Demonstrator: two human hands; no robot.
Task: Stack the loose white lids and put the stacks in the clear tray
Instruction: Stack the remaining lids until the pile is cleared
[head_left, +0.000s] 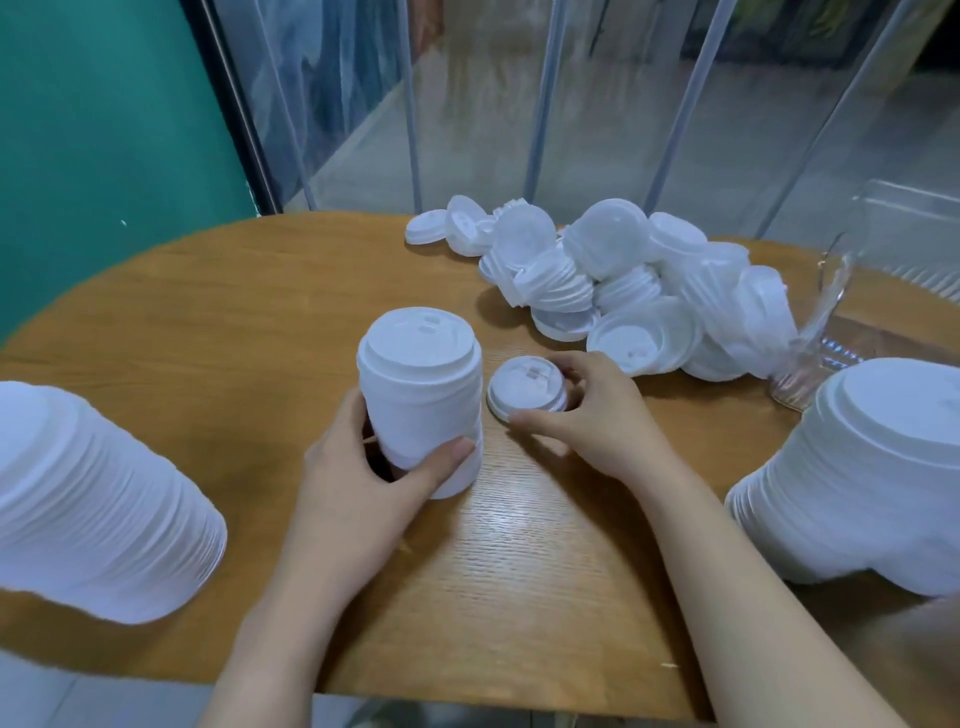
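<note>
Fingers (519, 417) of the right hand (592, 415) pinch a small round white plastic lid (525, 386) lying just right of the upright white lid stack (421, 395), which the left hand (363, 467) grips; a careless placement could topple it.

I count three tall lid stacks (420, 395) and one small stack (527, 387). One loose pile (613, 283), one clear tray (831, 332).

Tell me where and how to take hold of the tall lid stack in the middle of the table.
Grip the tall lid stack low on its ribbed side wall, coming from the near side as the left hand does, thumb opposite fingers. It stands upright and slim, so a low wrap looks likeliest to steady it.
</note>
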